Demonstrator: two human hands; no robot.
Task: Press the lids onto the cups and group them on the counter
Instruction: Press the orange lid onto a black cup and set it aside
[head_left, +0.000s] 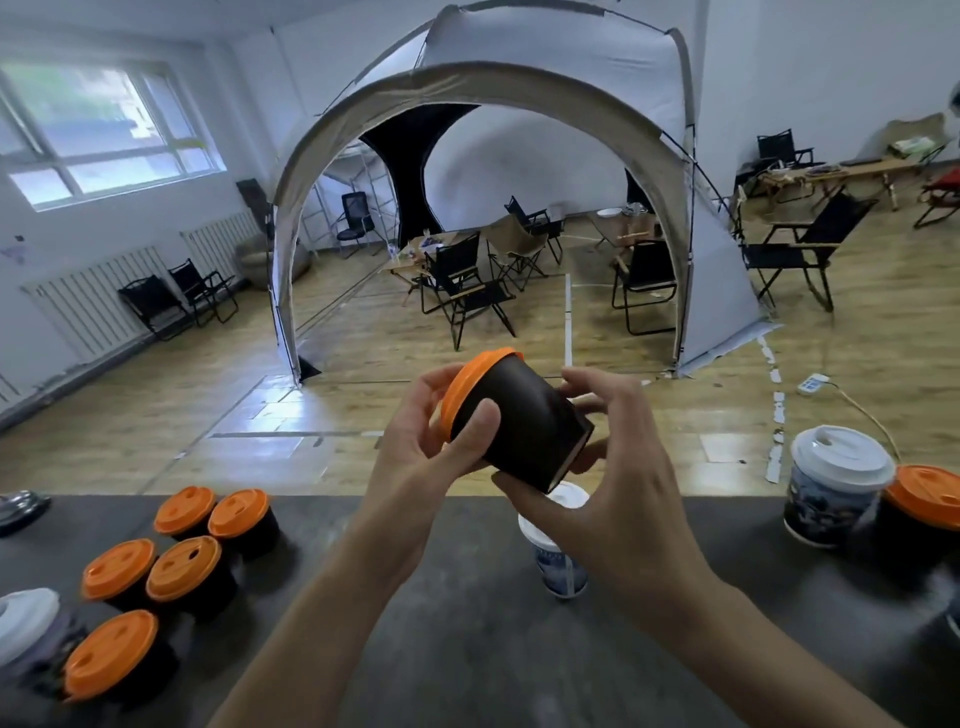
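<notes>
A dark brown cup (524, 415) with an orange lid (467, 387) is held tilted on its side above the dark counter (467, 623). My left hand (431, 436) grips the lid end, thumb across the cup wall. My right hand (602, 483) curls round the cup's base. Several brown cups with orange lids (182, 566) stand grouped at the left of the counter. A white-lidded printed cup (556, 556) stands under my right hand, partly hidden.
Another white-lidded printed cup (831, 493) and an orange-lidded brown cup (919, 509) stand at the right. A white-lidded cup (26, 629) sits at the far left edge. Beyond the counter are a wooden floor, a large tent (519, 130) and folding chairs.
</notes>
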